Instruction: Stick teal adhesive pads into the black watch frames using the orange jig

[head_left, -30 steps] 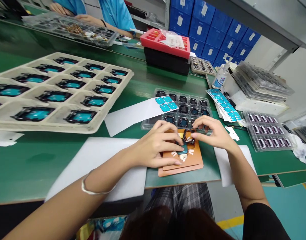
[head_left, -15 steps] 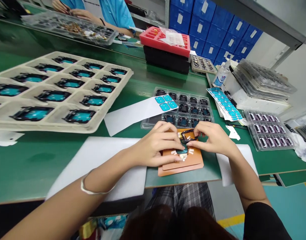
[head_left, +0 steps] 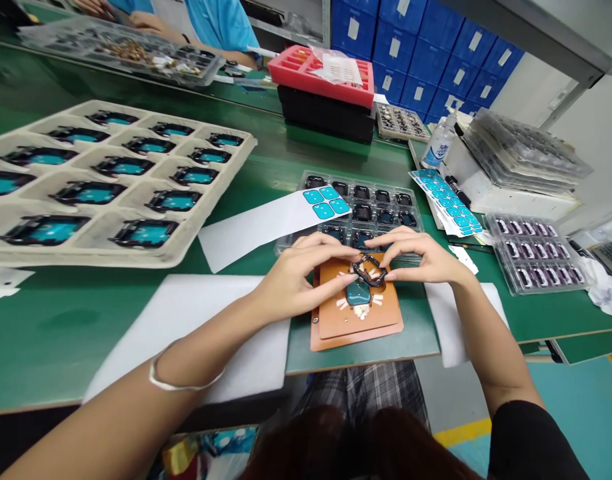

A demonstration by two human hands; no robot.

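A small black frame [head_left: 370, 271] is held tilted between both hands, over the upper part of an orange plate [head_left: 331, 327]. My left hand [head_left: 306, 273] pinches its left side with thumb and fingertips. On the other side, my right hand [head_left: 419, 257] grips the frame's right edge, fingers bent. Below the frame, a dark teal rectangular piece [head_left: 358, 293] lies on the plate, with small white pieces [head_left: 361, 312] around its lower end. Behind the hands stands a clear tray [head_left: 363, 193] of black frames, partly under a white sheet [head_left: 251, 230] with teal stickers.
A large cream tray [head_left: 186, 250] of black frames with teal centres is at left. White foam sheets [head_left: 186, 320] flank the plate. Sticker sheets [head_left: 449, 203], a bottle [head_left: 437, 147] and a clear tray [head_left: 536, 257] are at right. A red tray [head_left: 321, 73] and another person's hands [head_left: 151, 25] are beyond.
My left hand has come off the teal piece and taken hold of the black frame's left side. The teal piece is now more visible. The view has shifted slightly.
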